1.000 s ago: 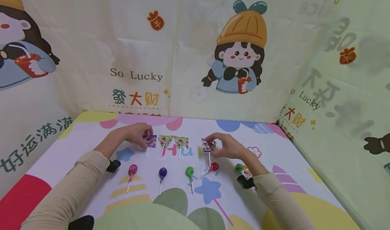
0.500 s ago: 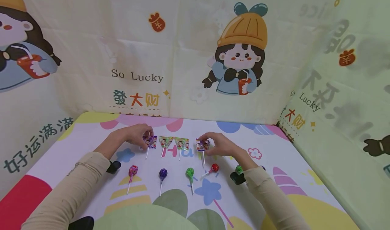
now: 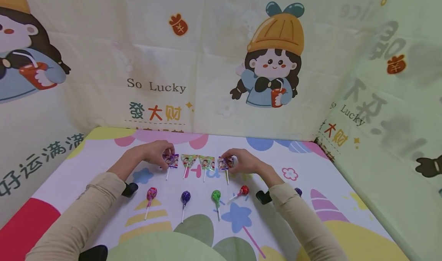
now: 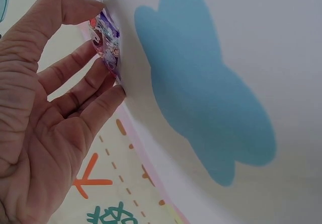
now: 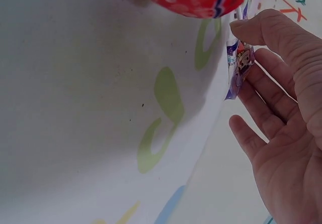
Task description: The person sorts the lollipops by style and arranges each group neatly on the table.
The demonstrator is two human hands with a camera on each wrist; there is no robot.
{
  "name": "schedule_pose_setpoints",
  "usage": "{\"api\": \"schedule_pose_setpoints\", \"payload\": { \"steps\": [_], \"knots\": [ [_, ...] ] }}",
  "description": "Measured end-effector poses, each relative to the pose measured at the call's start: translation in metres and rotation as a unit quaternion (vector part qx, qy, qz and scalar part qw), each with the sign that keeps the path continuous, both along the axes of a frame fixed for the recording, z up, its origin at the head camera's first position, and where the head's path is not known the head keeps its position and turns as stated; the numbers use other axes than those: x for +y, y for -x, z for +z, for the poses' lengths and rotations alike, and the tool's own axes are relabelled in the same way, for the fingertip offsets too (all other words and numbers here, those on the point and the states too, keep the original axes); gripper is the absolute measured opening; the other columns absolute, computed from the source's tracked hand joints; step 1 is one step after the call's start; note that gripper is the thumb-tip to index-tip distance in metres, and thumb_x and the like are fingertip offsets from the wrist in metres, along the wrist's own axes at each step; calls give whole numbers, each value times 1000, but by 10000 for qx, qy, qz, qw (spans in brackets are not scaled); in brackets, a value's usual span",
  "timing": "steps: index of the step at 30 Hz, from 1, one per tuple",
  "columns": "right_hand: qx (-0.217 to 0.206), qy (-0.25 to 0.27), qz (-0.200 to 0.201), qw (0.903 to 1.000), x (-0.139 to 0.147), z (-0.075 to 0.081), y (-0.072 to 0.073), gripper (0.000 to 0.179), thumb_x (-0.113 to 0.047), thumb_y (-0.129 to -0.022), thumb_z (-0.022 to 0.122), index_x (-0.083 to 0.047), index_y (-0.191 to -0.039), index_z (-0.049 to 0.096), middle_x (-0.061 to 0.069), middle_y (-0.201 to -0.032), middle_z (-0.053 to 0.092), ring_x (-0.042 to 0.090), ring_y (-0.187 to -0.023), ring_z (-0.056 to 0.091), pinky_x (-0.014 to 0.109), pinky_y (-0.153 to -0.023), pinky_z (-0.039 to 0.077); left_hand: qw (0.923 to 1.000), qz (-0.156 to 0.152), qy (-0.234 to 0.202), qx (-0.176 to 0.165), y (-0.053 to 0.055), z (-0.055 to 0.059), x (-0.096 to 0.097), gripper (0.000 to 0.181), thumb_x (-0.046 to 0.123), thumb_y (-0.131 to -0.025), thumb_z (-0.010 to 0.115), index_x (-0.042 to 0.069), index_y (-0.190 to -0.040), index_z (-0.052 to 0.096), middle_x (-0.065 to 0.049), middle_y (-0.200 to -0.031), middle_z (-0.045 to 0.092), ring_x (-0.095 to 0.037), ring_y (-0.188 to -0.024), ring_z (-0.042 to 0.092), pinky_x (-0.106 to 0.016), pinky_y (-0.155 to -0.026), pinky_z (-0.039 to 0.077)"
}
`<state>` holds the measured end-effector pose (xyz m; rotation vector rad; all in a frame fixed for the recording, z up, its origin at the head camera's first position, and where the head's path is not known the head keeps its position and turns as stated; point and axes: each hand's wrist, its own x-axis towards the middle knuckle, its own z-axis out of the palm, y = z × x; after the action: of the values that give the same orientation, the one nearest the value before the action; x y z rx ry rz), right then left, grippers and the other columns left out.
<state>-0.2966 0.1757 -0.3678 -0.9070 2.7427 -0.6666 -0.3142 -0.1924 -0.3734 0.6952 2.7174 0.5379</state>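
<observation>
A row of flat-wrapped lollipops lies toward the back of the table. At its left end my left hand [image 3: 153, 154] holds a purple-wrapped lollipop [image 3: 172, 161]; thumb and fingers surround its wrapper [image 4: 108, 43] in the left wrist view. My right hand [image 3: 246, 162] pinches another purple-wrapped lollipop [image 3: 225, 163] at the right end, its stick toward me. The right wrist view shows thumb and fingers at that wrapper [image 5: 242, 63]. Between the hands lie two green-wrapped lollipops, a left one [image 3: 188, 160] and a right one [image 3: 207, 162].
Nearer me lie round lollipops: pink [image 3: 151, 194], purple [image 3: 185, 197], green [image 3: 216, 195] and tilted red [image 3: 244, 190]. A dark purple one [image 3: 298, 192] shows partly behind the right forearm. Printed cloth walls [image 3: 210, 115] enclose the patterned table [image 3: 162, 238].
My right hand has slid its purple-wrapped lollipop left, close to the green-wrapped pair. The right forearm now covers the round green lollipop at right. The left hand has stayed in place.
</observation>
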Motion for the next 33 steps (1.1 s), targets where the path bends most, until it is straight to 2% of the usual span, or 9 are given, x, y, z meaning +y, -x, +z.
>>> {"api": "schedule_pose_setpoints", "payload": {
  "steps": [9, 18, 28, 33],
  "knots": [
    [-82, -152, -150, 9997, -5, -4, 5, 49, -10, -86, 81, -14, -132, 66, 6, -135, 63, 25, -126, 56, 47, -112, 43, 10000, 11, -2, 38, 2, -2, 0, 53, 24, -76, 90, 10, -118, 62, -8, -112, 62, -25, -100, 57, -45, -94, 53],
    [-141, -243, -33, 9996, -6, -6, 8, 48, -11, -87, 81, -13, -133, 65, 5, -136, 63, 24, -128, 55, 47, -113, 41, 10000, 34, -3, 66, 5, -4, 0, 53, 24, -76, 90, 12, -119, 62, -8, -114, 62, -24, -101, 56, -46, -95, 53],
    [-251, -219, -150, 9993, -5, -4, 5, 46, -13, -87, 82, -15, -131, 67, 4, -136, 63, 26, -130, 53, 50, -114, 39, 10000, 24, 73, 37, 5, -3, 0, 54, 26, -77, 90, 11, -121, 62, -8, -113, 62, -24, -101, 56, -46, -95, 53],
    [-148, -175, -58, 9997, -3, -2, 2, 47, -13, -87, 81, -13, -132, 66, 6, -136, 63, 27, -132, 53, 51, -115, 37, 9999, -5, 91, 42, 3, 0, 1, 54, 26, -77, 90, 10, -121, 62, -9, -113, 62, -24, -100, 57, -47, -95, 52]
  ]
}}
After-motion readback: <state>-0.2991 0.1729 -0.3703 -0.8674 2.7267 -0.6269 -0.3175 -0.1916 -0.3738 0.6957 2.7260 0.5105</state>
